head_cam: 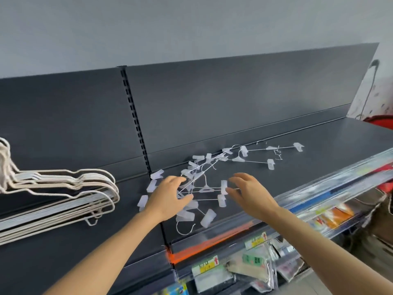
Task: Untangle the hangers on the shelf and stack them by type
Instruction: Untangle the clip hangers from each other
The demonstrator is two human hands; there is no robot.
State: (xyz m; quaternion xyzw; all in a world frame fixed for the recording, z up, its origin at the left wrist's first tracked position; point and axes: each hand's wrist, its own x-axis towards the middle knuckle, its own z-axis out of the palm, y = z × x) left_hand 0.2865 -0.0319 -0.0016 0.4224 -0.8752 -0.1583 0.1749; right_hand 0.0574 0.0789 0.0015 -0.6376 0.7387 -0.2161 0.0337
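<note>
Dark grey shelf (297,177) with a matching back panel (234,99) carried the tangle (202,188) of clear clip hangers at its middle. Left of the tangle lay a neat stack of coat hangers (63,188); behind it to the right, 2 clip hangers (270,154) lay nearly free. The left hand (168,196) curved over the tangle's left end with wires running between thumb and fingers, though I could not tell whether it actually gripped them. The right hand (253,194) was spread and holding nothing, just beside the tangle's right clips. Best would probably be to pin the heap with 1 hand and draw out 1 hanger along its wire, freeing hooks rather than yanking. Below the tangle hung packaged goods (244,262).
</note>
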